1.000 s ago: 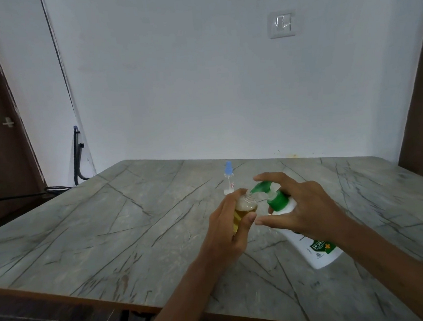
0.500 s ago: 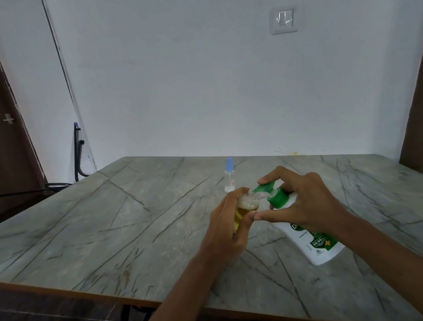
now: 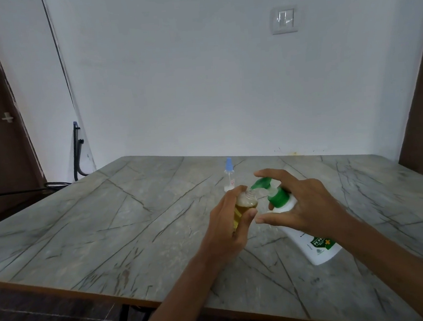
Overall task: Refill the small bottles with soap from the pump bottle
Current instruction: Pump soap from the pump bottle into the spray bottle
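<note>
Left hand (image 3: pixel 226 231) grip wrapped round small bottle (image 3: pixel 245 205) above the bench (image 3: pixel 109 231); likely light, slick, best held mid-body. Right hand (image 3: pixel 310 203) grip curled round neck of tilted pump bottle (image 3: pixel 310 243), probably heavier.

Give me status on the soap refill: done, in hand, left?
Done: the small clear uncapped bottle holds amber liquid to about its shoulder. In hand: the left hand grips it; the right hand holds the tilted white pump bottle, green nozzle at its mouth. Left: the small blue-capped clear bottle stands capped on the grey marble-patterned table; fill unreadable.
</note>
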